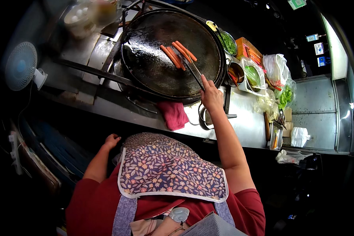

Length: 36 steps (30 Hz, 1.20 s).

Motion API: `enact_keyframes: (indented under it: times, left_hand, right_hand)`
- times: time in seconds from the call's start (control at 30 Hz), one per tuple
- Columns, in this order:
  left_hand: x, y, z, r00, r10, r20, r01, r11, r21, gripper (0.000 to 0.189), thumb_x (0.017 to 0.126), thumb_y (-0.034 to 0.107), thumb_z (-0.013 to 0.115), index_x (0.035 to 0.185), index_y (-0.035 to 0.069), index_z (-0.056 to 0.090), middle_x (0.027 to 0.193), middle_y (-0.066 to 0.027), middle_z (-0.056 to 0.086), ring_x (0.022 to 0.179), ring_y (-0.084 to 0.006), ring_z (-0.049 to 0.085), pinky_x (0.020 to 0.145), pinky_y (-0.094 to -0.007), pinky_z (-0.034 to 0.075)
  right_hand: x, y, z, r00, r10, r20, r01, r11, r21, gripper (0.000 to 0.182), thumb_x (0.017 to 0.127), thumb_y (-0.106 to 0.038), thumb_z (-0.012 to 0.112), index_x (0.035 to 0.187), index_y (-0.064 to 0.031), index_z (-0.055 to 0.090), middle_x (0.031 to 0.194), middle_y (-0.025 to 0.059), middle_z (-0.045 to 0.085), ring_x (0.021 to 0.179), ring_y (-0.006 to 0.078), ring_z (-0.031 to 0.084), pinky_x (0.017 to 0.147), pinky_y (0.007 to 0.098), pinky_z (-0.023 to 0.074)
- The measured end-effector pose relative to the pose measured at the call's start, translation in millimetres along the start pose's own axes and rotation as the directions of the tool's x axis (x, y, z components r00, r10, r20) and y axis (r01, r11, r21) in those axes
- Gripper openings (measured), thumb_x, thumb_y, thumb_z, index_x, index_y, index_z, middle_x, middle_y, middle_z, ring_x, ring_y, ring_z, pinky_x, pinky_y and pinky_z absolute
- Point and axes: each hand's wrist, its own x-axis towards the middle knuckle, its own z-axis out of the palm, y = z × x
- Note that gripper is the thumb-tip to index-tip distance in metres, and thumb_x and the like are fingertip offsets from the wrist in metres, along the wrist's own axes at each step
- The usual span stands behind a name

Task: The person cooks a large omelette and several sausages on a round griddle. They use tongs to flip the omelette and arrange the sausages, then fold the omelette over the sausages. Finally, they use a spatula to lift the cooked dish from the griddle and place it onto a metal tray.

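My right hand (212, 96) is shut on a pair of long metal tongs (195, 74), held over a large round black griddle (153, 79). The tongs' tips reach in among several red sausages (170, 56) lying in two groups on the oily surface. Whether the tips pinch a sausage is hard to tell. Down by my side, beside the floral apron (171, 168), hangs my left hand (112, 140). It touches no utensil that I can see, and shadow hides how its fingers are set.
A red cloth (173, 115) lies at the griddle's front rim, left of a metal pot (205, 118). Chopped greens fill a bowl (227, 42) to the right, near a sauce pot (235, 73) and bagged lettuce (286, 98). A fan (22, 66) and an egg container (76, 25) stand left.
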Motion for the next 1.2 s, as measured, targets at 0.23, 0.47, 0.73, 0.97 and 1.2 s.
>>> enact_keyframes:
  times: [0.23,0.47,0.73,0.97,1.2]
  left_hand:
    - [-3.7,-41.8,-2.5,0.991,-0.136,-0.003,0.135,0.986,0.1,0.049,0.082,0.046,0.073,0.109,0.006,0.068,0.112,-0.0165,0.068,0.108,-0.0314,0.064,0.093,-0.0403,0.05]
    - [-15.7,-55.3,-7.6,0.982,-0.187,-0.041,0.19,0.978,0.084,0.049,0.081,0.048,0.074,0.106,0.007,0.068,0.11,-0.016,0.069,0.106,-0.031,0.065,0.091,-0.0403,0.05]
    - [-8.2,-22.3,-13.4,0.997,-0.074,-0.014,0.074,0.997,0.01,0.048,0.084,0.044,0.072,0.111,0.005,0.068,0.114,-0.0173,0.068,0.108,-0.0324,0.064,0.092,-0.0407,0.05]
    - [-9.7,-13.0,-13.9,0.998,-0.062,-0.016,0.063,0.996,0.059,0.049,0.084,0.045,0.072,0.112,0.005,0.067,0.114,-0.0175,0.068,0.111,-0.0329,0.063,0.095,-0.0414,0.049]
    - [-12.8,-34.7,-20.3,0.99,-0.141,0.025,0.131,0.962,0.241,0.049,0.085,0.045,0.07,0.113,0.005,0.067,0.114,-0.0169,0.068,0.11,-0.0329,0.063,0.097,-0.0407,0.049]
  right_hand:
    - [15.4,25.7,-5.1,0.962,0.052,0.269,-0.177,0.867,0.465,0.056,0.089,-0.015,0.065,0.143,-0.0155,0.05,0.101,0.0101,0.069,0.067,0.0191,0.063,0.061,0.0318,0.0514]
    - [12.2,48.9,-9.1,0.906,0.184,0.382,-0.416,0.558,0.718,0.056,0.094,-0.017,0.062,0.147,-0.0126,0.045,0.099,0.0058,0.07,0.06,0.0118,0.06,0.054,0.0265,0.0481]
    - [28.3,30.0,7.4,0.991,0.048,0.124,-0.067,0.985,0.156,0.059,0.09,-0.02,0.065,0.146,-0.016,0.045,0.102,0.0087,0.067,0.082,0.023,0.067,0.069,0.0378,0.0537]
    - [-0.5,69.0,1.4,0.898,0.251,0.361,-0.44,0.482,0.758,0.055,0.091,-0.016,0.066,0.143,-0.0126,0.05,0.097,0.006,0.07,0.068,0.0127,0.063,0.06,0.0278,0.0523]
    - [-15.1,-22.6,-3.9,0.987,-0.148,0.055,0.151,0.987,-0.062,0.06,0.089,-0.016,0.064,0.145,-0.0189,0.044,0.107,0.0127,0.063,0.08,0.0342,0.066,0.072,0.0436,0.0543]
